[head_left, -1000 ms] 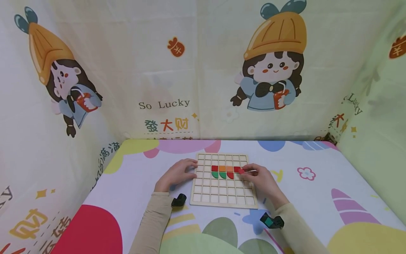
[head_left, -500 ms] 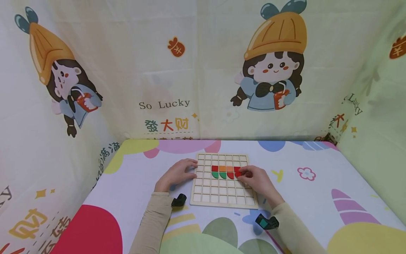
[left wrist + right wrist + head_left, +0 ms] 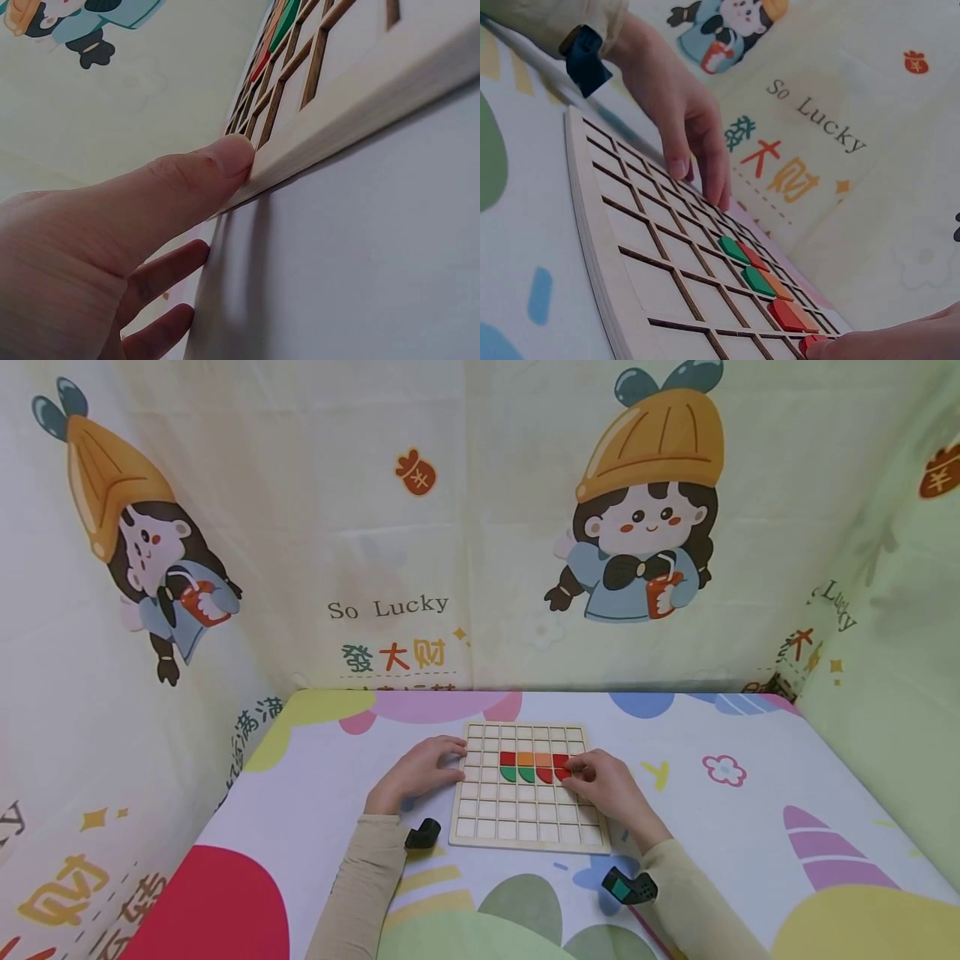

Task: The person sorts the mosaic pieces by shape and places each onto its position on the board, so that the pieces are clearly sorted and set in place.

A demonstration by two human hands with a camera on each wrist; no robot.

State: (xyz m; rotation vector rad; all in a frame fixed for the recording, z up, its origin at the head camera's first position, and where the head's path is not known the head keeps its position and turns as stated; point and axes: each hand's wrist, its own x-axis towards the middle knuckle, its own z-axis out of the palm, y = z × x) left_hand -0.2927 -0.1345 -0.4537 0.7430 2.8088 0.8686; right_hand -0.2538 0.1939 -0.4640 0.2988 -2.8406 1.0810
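A pale wooden grid board (image 3: 525, 846) lies flat on the table. Across one of its rows sit square tiles: a red one (image 3: 507, 758), two orange ones (image 3: 534, 759) and another red one (image 3: 559, 761). Directly below are rounded-corner tiles, two green (image 3: 517, 773) and one red (image 3: 544, 774). My right hand (image 3: 611, 781) pinches a further red rounded tile (image 3: 811, 343) at the row's right end, in line with its neighbours. My left hand (image 3: 426, 766) rests at the board's left edge, its thumb (image 3: 234, 156) touching the frame and the other fingers relaxed.
The table is covered by a printed cloth (image 3: 360, 893) with coloured shapes. A patterned curtain (image 3: 517, 643) hangs close behind and at both sides. A dark wrist device (image 3: 423, 833) sits on the left sleeve, another device (image 3: 630, 886) on the right.
My right hand has brought the red rounded tile left and down into the lower row beside the others, then stayed there. My left hand has not moved.
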